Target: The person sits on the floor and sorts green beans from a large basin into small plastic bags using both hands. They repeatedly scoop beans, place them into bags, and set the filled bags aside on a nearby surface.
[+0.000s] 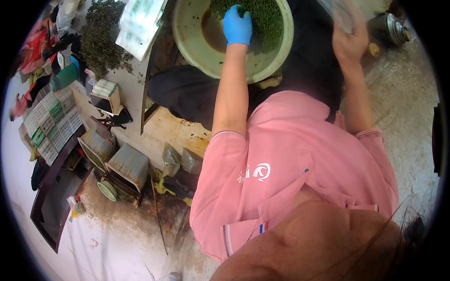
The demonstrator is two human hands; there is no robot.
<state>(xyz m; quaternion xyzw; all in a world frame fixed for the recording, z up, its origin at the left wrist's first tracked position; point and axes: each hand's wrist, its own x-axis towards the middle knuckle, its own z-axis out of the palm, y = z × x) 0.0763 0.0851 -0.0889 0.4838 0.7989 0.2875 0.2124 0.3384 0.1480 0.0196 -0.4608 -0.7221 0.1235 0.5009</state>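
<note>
My left hand (238, 27), in a blue glove, reaches into a pale green plastic basin (180, 33). Its fingers curl down at the edge of a heap of small green granules (269, 21); the fingertips are hidden, so any grip on them cannot be told. Brownish residue (213, 35) coats the basin floor beside the heap. Bare and blurred, my right hand (351, 44) is raised to the right of the basin, with clear plastic film (342, 15) at its fingers. The hand seems to hold this film, though its far end is cut off by the frame.
A table at left bears a dark green heap (102, 35) and white-and-green plastic packets (140, 26). Below stand two grimy bins (130, 165) and a small green bowl (107, 190). A metal canister (393, 30) lies at right. Stacked packets (52, 119) line the far left.
</note>
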